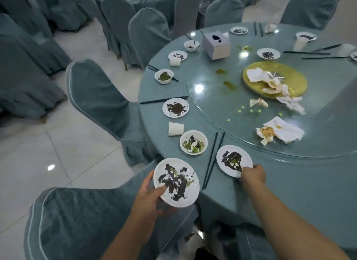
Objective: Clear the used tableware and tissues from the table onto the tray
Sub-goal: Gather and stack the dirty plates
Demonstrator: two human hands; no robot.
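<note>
My left hand (148, 197) holds a white plate (176, 182) smeared with dark sauce, lifted off the table's near edge over a chair. My right hand (253, 174) pinches the near rim of a second sauce-smeared plate (232, 160) that lies on the round table (289, 182). Between the two plates lies a pair of dark chopsticks (212, 159). A bowl with food scraps (193, 145) and a tipped paper cup (175, 129) sit just beyond. Crumpled tissues (280, 132) lie on the glass turntable (222, 105). No tray shows.
More dirty plates (175, 107), bowls (164, 76), cups and chopsticks ring the table's edge. A yellow platter (297, 80) holds tissues and wrappers, and a tissue box (216, 45) stands behind it. Covered chairs (100, 97) crowd the left side and near edge.
</note>
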